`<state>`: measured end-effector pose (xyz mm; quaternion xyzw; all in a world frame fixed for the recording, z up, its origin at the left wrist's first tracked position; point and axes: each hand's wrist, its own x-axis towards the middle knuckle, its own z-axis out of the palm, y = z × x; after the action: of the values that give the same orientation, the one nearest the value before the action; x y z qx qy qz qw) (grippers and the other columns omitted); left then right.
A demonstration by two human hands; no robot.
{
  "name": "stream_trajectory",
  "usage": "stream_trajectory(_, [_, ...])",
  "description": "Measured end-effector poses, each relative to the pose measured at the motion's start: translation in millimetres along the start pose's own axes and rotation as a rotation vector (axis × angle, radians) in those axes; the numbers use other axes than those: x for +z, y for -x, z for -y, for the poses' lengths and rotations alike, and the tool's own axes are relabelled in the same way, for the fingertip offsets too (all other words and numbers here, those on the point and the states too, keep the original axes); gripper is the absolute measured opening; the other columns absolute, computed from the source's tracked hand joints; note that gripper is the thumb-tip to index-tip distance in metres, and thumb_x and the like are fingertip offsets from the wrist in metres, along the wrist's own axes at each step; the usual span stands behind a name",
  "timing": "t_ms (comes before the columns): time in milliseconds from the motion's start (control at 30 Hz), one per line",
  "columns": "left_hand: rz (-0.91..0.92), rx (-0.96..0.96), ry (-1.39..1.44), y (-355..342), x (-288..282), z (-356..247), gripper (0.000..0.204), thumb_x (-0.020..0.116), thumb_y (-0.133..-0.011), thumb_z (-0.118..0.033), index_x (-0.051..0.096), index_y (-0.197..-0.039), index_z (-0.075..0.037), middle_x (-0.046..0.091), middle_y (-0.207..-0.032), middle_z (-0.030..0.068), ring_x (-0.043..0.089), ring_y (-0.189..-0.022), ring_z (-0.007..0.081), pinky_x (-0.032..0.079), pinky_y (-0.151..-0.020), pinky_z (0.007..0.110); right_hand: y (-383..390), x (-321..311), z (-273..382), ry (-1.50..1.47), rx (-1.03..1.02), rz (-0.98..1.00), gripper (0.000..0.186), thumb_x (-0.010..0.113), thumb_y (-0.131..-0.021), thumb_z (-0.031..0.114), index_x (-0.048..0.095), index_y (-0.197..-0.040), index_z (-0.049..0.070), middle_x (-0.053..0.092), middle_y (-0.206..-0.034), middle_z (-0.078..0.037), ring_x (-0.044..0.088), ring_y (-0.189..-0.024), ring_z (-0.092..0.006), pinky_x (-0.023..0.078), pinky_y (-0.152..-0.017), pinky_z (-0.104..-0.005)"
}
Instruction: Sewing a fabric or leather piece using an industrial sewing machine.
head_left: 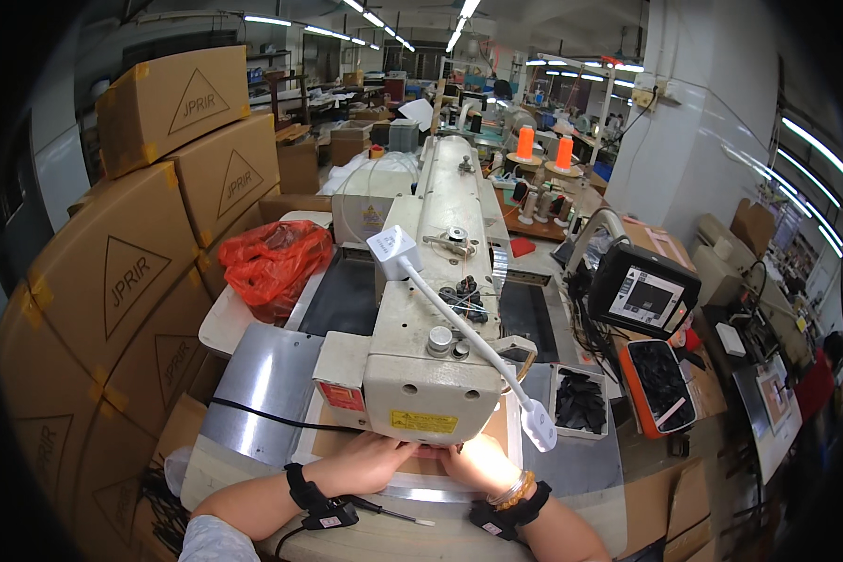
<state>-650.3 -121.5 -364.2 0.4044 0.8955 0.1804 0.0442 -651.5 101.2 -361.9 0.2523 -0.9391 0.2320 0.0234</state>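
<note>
An off-white industrial sewing machine (431, 384) fills the centre, a white lamp (539, 423) on a stalk at its front. Beneath its head lies a tan plate (492, 436) with a small reddish piece (430, 451) between my hands, largely hidden. My left hand (365, 461) rests left of that piece, fingers stretched toward it, tips partly under the head. My right hand (478, 461), brightly lit, has curled fingers at the piece's right side; what they hold is unclear. Both wrists wear black straps. A small screwdriver (393, 515) lies near the front edge.
Cartons (103, 262) are stacked left, beside a red plastic bag (272, 262). On the right are a tray of black pieces (579, 405), an orange-rimmed bin (656, 389), a control screen (644, 292) and a person in red (810, 384). Orange thread cones (525, 142) stand behind.
</note>
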Motion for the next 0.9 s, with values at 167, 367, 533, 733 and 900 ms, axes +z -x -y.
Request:
stream_trajectory(167, [-0.037,0.038,-0.025,-2,-11,-5,0.040,0.051,-0.087,-0.004,0.056,-0.126,-0.001,0.053,-0.127,0.0243,0.051,-0.120,0.0410,0.042,-0.099,0.048,3,0,4,0.053,0.011,-0.037,0.019,0.064,-0.081,0.015,0.069,-0.095,0.004,0.069,-0.086,-0.018,0.067,-0.077,-0.0366,0.056,-0.066,-0.0448])
stream_trajectory(367, [-0.194,-0.036,0.008,3,2,-8,0.032,0.050,-0.091,-0.008,0.059,-0.122,-0.006,0.058,-0.117,0.0220,0.058,-0.107,0.0405,0.048,-0.088,0.048,9,5,-9,-0.071,-0.285,-0.216,0.014,0.059,-0.082,0.006,0.063,-0.095,0.005,0.064,-0.083,-0.013,0.064,-0.077,-0.0274,0.054,-0.067,-0.0355])
stream_trajectory(533, [-0.251,0.006,-0.092,3,8,-5,0.027,0.053,-0.088,-0.007,0.062,-0.114,-0.003,0.060,-0.110,0.0176,0.060,-0.099,0.0361,0.048,-0.083,0.046,14,7,-7,0.127,-0.241,-0.224,0.010,0.057,-0.080,0.001,0.061,-0.089,0.002,0.061,-0.079,-0.016,0.060,-0.071,-0.0291,0.053,-0.062,-0.0382])
stream_trajectory(733, [-0.164,-0.057,-0.078,-2,-1,-12,0.026,0.053,-0.089,-0.008,0.061,-0.114,-0.004,0.060,-0.114,0.0173,0.059,-0.105,0.0336,0.047,-0.086,0.045,12,0,1,0.125,-0.207,-0.191,0.011,0.055,-0.082,0.002,0.061,-0.091,0.001,0.061,-0.081,-0.017,0.060,-0.072,-0.0302,0.053,-0.065,-0.0385])
stream_trajectory(900, [-0.210,-0.030,-0.077,-3,0,-12,0.027,0.053,-0.088,-0.007,0.061,-0.114,-0.004,0.060,-0.113,0.0172,0.059,-0.106,0.0340,0.047,-0.086,0.045,14,3,-5,0.042,-0.245,-0.170,0.014,0.055,-0.081,0.003,0.062,-0.093,0.000,0.061,-0.081,-0.018,0.060,-0.075,-0.0306,0.052,-0.072,-0.0387])
